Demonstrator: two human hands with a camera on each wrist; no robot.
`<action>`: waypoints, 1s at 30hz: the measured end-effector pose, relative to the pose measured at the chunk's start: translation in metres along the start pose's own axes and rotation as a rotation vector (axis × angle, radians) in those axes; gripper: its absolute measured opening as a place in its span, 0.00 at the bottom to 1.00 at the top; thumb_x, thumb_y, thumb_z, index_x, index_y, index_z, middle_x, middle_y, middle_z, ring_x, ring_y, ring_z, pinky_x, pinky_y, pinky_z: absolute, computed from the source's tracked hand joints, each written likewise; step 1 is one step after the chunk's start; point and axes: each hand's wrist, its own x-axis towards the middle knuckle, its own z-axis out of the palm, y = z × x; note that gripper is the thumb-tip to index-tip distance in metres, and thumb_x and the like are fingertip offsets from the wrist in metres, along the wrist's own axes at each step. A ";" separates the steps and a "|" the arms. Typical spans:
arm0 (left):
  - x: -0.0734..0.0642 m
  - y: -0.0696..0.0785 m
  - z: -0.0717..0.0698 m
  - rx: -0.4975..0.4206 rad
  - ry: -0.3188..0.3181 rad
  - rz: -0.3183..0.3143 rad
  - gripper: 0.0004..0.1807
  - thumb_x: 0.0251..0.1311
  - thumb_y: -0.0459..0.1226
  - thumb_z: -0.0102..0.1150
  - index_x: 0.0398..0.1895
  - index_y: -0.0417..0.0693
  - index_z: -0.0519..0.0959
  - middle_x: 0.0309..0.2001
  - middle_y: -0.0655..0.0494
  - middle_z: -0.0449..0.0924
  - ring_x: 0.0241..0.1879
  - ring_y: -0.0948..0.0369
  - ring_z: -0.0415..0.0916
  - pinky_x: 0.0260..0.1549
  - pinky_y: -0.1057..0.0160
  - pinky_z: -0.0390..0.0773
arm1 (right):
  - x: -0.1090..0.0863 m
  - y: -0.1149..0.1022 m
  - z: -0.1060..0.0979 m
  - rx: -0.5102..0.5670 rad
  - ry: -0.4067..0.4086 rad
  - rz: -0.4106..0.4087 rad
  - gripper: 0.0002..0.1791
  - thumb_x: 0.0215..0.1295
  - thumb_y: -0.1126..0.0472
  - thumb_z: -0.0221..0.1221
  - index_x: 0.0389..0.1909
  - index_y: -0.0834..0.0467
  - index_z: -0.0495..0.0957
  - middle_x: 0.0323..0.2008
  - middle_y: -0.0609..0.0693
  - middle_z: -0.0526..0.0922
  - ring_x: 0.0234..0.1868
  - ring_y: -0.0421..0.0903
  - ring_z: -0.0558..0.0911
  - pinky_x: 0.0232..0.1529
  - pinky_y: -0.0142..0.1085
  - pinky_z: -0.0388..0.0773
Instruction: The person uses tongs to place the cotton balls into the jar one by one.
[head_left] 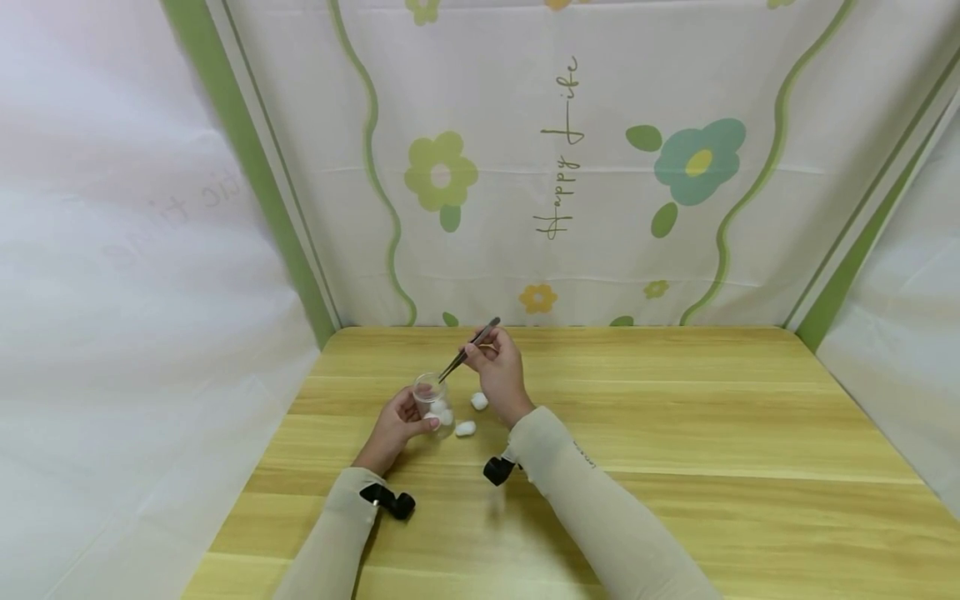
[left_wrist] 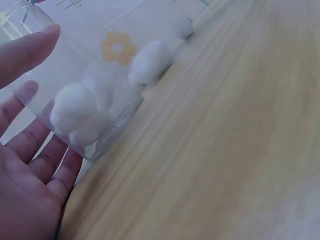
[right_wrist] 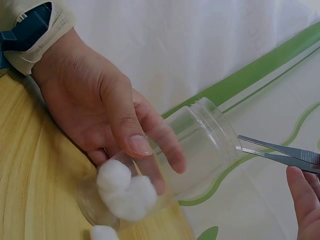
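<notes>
My left hand [head_left: 393, 429] grips a clear jar [right_wrist: 192, 145] with thumb and fingers around its side. The jar stands on the table with its mouth uncovered, and several cotton balls [right_wrist: 127, 192] lie at its bottom. In my right hand [head_left: 498, 372] I pinch metal tweezers [head_left: 471, 349], their tips pointing down at the jar's mouth. The tips stand slightly apart with nothing between them. Two more cotton balls lie on the table right of the jar, a nearer cotton ball [head_left: 466, 428] and a farther cotton ball [head_left: 479, 401].
The wooden table [head_left: 675, 417] reaches back to a hanging curtain [head_left: 495, 250] with printed flowers. White cloth walls [head_left: 135, 333] rise at both sides. A small black camera [head_left: 498, 470] sits at the right wrist, another black camera [head_left: 402, 505] at the left.
</notes>
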 end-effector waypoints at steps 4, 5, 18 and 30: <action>0.000 0.001 0.001 0.007 -0.001 0.004 0.35 0.51 0.33 0.73 0.63 0.43 0.70 0.60 0.45 0.74 0.58 0.53 0.71 0.52 0.66 0.73 | 0.000 -0.003 -0.004 -0.005 0.014 -0.020 0.14 0.68 0.69 0.57 0.53 0.64 0.69 0.46 0.58 0.74 0.48 0.56 0.81 0.48 0.40 0.79; 0.000 0.000 0.000 0.010 -0.001 0.004 0.35 0.51 0.33 0.73 0.63 0.43 0.70 0.60 0.44 0.74 0.58 0.53 0.71 0.52 0.66 0.73 | 0.000 -0.003 -0.005 -0.004 0.017 -0.025 0.14 0.68 0.69 0.57 0.52 0.64 0.70 0.46 0.59 0.74 0.48 0.57 0.81 0.48 0.40 0.79; 0.001 -0.003 -0.001 0.000 0.005 -0.007 0.36 0.50 0.35 0.74 0.64 0.44 0.70 0.61 0.45 0.73 0.60 0.52 0.69 0.55 0.65 0.71 | 0.002 -0.004 -0.024 0.024 0.017 0.037 0.16 0.69 0.69 0.55 0.55 0.66 0.67 0.49 0.61 0.73 0.54 0.62 0.77 0.50 0.39 0.78; 0.001 -0.003 -0.003 0.001 -0.006 -0.005 0.36 0.51 0.33 0.74 0.65 0.43 0.69 0.61 0.44 0.72 0.60 0.51 0.69 0.55 0.65 0.71 | -0.005 0.007 -0.035 0.006 0.043 0.064 0.16 0.68 0.71 0.56 0.55 0.66 0.67 0.50 0.67 0.71 0.53 0.63 0.77 0.49 0.39 0.78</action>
